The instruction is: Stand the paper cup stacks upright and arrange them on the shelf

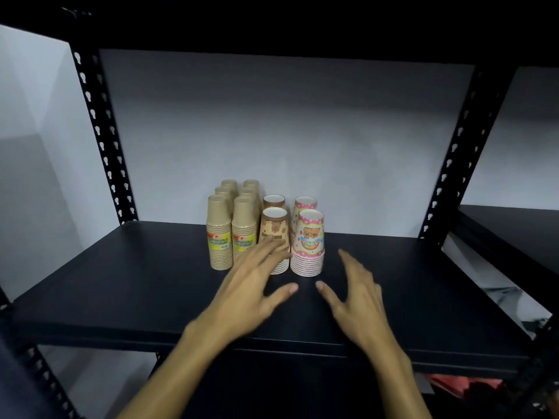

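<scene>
- I see 2 bare forearms reaching in from the bottom edge of the view over the front edge of the black shelf (121,282).
- My left hand (248,294) is palm down with fingers spread wide and fairly straight. Its fingertips overlap the lower part of the front brown printed cup stack (273,234); I cannot tell whether they touch it or hover in front. The thumb points right, toward the other hand.
- My right hand (358,300) is also wide, fingers straight and fanned, palm turned inward toward the left. It holds nothing and sits just right of the front pink printed cup stack (308,246), apart from it. Its thumb points left, close to the left thumb but not touching.
- All the cup stacks stand upright, mouths down, grouped near the middle of the shelf toward the back edge, against the white wall (287,131).
- On the left of the group stand 6 plain kraft cup stacks (219,237) in 2 columns of 3, the front 2 with yellow labels.
- Just right of them stand 2 brown printed stacks, 1 behind the other, then 2 pink printed stacks likewise.
- Black perforated uprights (102,140) frame the shelf at both sides.
</scene>
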A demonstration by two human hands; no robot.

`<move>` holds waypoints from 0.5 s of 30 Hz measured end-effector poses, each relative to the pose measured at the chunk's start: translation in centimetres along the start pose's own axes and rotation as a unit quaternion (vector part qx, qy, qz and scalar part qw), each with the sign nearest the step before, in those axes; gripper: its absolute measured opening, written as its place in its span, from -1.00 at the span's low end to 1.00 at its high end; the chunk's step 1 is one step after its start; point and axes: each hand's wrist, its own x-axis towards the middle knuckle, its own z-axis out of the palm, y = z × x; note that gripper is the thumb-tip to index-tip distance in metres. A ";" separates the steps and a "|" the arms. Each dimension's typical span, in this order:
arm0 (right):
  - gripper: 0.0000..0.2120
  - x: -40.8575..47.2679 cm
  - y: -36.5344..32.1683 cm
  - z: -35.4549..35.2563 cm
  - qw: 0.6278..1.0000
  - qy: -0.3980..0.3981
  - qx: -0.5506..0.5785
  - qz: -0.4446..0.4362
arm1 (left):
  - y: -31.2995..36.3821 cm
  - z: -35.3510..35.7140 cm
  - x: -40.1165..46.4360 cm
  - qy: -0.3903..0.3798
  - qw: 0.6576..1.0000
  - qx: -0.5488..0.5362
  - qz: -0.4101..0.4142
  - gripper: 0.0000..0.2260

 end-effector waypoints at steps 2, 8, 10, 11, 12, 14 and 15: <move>-0.32 -1.4 0.5 0.4 0.997 -0.033 -0.070 0.000 | -0.2 1.7 -2.9 -0.038 0.997 -0.014 -0.064 -0.45; -0.46 -2.1 0.5 0.8 0.981 -0.073 -0.179 0.001 | -0.3 3.1 -5.0 -0.078 0.981 0.090 -0.150 -0.31; -0.48 -2.3 0.4 0.8 0.981 -0.063 -0.185 -0.001 | 0.2 3.6 -5.4 -0.074 0.979 0.112 -0.155 -0.26; -0.48 -2.3 0.4 0.9 0.982 -0.065 -0.179 0.001 | 0.2 3.6 -5.4 -0.073 0.977 0.126 -0.158 -0.26; -0.49 -2.4 0.5 1.0 0.982 -0.066 -0.177 0.002 | 0.2 3.7 -5.4 -0.064 0.977 0.127 -0.157 -0.28; -0.53 -2.5 0.4 0.7 0.988 -0.067 -0.140 0.001 | 0.0 3.9 -5.6 -0.061 0.976 0.128 -0.167 -0.31; -0.55 -2.6 0.1 0.2 0.994 -0.068 -0.082 0.015 | 0.4 4.0 -5.9 -0.057 0.976 0.130 -0.167 -0.34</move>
